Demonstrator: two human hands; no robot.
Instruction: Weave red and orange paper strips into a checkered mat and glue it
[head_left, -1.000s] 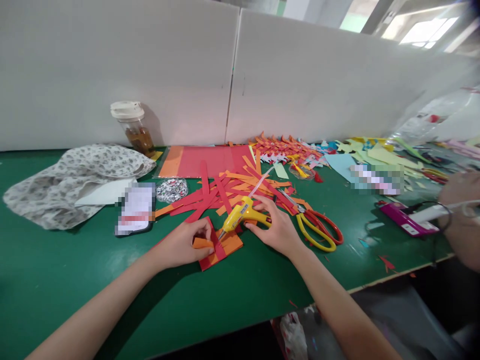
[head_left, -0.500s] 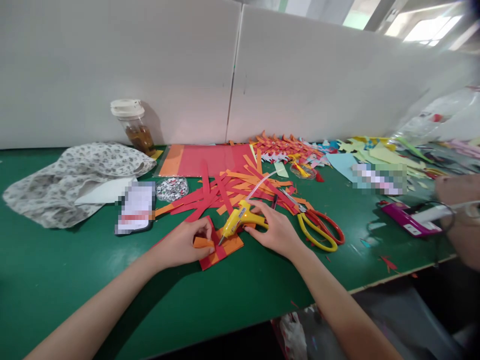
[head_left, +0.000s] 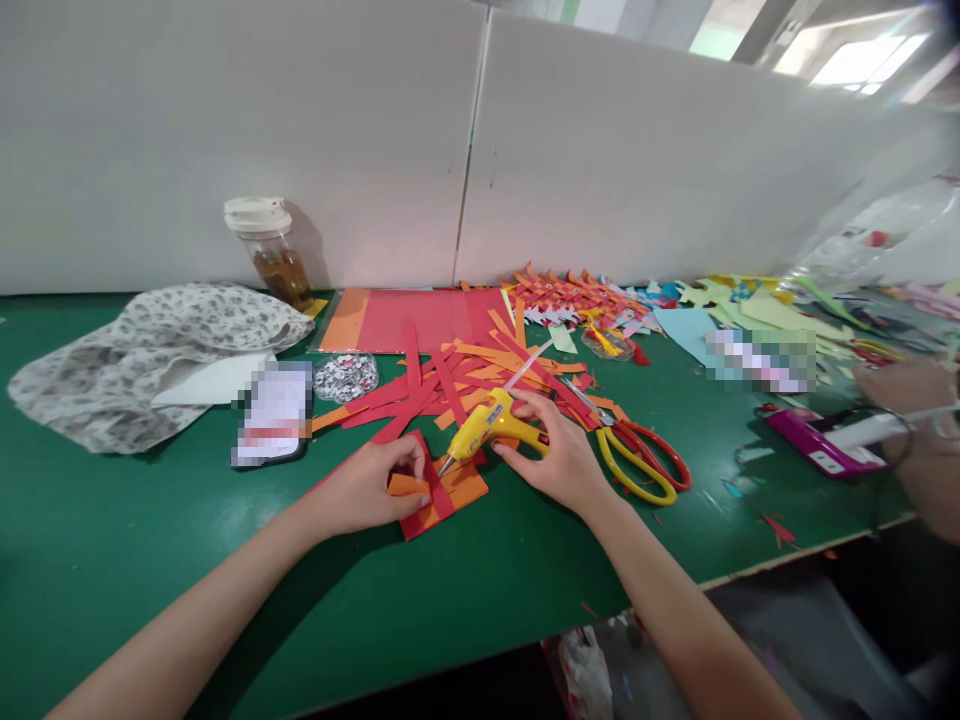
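Note:
My left hand (head_left: 375, 483) is closed, pinching a folded orange paper strip (head_left: 408, 486) against a small woven piece of red and orange paper strips (head_left: 450, 500) lying on the table. My right hand (head_left: 551, 445) grips a yellow hot glue gun (head_left: 480, 424), with a clear glue stick (head_left: 529, 365) poking out of its back. The gun's metal nozzle points down and left, just over the woven piece, close to my left fingertips. Whether the nozzle touches the paper I cannot tell.
Behind my hands lie loose red and orange strips (head_left: 480, 370). Scissors (head_left: 637, 465) with yellow and red handles sit right, a phone (head_left: 274, 415) left. A lidded drink cup (head_left: 274, 255) stands at the wall. Another person's hand (head_left: 907, 385) is beside a purple glue gun (head_left: 825, 443).
The yellow glue gun, in my right hand, has shifted slightly up and right, with its nozzle raised a little. My left hand stays in place on the paper.

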